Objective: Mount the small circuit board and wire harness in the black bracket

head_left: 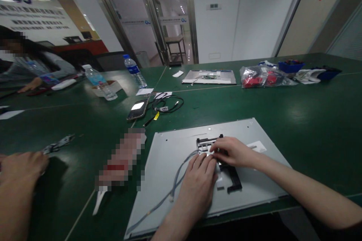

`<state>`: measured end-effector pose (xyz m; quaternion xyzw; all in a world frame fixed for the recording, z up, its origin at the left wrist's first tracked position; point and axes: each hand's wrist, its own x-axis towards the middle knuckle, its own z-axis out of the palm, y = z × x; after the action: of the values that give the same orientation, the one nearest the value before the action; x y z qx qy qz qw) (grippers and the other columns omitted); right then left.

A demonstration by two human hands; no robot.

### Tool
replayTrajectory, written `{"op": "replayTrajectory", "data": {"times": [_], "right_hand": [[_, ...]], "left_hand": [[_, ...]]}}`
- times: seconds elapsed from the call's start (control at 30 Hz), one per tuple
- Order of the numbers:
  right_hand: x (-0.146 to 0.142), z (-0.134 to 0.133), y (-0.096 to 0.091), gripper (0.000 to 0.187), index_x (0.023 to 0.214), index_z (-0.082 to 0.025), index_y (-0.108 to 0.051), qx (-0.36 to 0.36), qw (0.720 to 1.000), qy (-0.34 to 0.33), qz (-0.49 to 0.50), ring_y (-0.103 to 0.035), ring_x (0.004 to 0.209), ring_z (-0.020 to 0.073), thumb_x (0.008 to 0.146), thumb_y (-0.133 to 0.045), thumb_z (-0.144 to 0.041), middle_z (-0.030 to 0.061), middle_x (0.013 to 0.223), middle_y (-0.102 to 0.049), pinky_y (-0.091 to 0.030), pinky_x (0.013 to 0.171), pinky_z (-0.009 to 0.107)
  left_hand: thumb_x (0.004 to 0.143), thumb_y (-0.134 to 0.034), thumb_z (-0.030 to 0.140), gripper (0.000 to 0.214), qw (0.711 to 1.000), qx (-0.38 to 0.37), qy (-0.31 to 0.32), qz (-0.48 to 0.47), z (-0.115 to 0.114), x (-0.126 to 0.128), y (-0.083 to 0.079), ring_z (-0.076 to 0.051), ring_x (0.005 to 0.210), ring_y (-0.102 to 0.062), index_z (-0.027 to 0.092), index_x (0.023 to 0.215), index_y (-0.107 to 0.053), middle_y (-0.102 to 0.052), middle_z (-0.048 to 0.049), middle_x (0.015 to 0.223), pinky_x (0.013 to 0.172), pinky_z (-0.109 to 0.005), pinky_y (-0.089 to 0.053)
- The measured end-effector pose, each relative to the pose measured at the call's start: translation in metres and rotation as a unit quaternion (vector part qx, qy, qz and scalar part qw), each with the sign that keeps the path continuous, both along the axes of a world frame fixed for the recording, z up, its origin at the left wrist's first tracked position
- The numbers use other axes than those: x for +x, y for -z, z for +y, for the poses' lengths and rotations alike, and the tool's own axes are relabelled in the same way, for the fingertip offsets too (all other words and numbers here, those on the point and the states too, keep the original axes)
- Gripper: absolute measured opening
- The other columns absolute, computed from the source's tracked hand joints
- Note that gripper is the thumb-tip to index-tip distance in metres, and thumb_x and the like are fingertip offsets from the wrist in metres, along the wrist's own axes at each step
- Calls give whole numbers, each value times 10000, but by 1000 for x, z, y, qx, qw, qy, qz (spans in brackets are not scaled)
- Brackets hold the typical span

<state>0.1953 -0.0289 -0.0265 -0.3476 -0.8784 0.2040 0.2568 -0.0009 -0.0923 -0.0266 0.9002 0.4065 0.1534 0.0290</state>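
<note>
A flat pale-grey metal panel (166, 165), like the back of a screen, lies on the green table in front of me. On its middle sits a black plastic bracket (234, 179), partly hidden by my hands. My left hand (199, 180) rests over the bracket's near side, fingers bent and close together. From the right, my right hand (230, 152) reaches in with its fingers pinched at the same spot. Whatever lies between the fingertips is hidden. A grey cable (177, 179) runs from beneath my fingers to the panel's near left corner.
Another person's hand (22, 173) is at the left, near a metal tool (60, 144). Beyond the panel are a phone (138, 109), a black cable (181, 101), water bottles (135, 71), a second panel (189, 78) and a plastic bag (264, 77). A person (36, 60) sits far left.
</note>
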Motion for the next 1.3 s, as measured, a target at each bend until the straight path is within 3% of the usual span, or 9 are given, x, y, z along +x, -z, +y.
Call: {"op": "replayTrajectory", "data": {"times": [0.7, 1.3], "right_hand": [[1, -3, -6, 173, 1006, -180, -644, -18, 1000, -7, -4, -601, 805, 163, 858, -560, -150, 42, 873, -681, -432, 723, 270], [-1, -3, -5, 150, 989, -181, -640, -23, 1000, -5, -10, -575, 766, 148, 862, -568, -144, 31, 847, -657, -409, 688, 253]], "left_hand": [[916, -425, 116, 233, 1000, 13, -4, 18, 1, 2, -2, -274, 1180, -494, 153, 1128, -515, -582, -105, 1165, 1058, -498, -371], [900, -494, 146, 204, 1000, 13, -11, 19, 1, 2, 3, -294, 1197, -488, 152, 1102, -517, -582, -103, 1199, 1054, -514, -379]]}}
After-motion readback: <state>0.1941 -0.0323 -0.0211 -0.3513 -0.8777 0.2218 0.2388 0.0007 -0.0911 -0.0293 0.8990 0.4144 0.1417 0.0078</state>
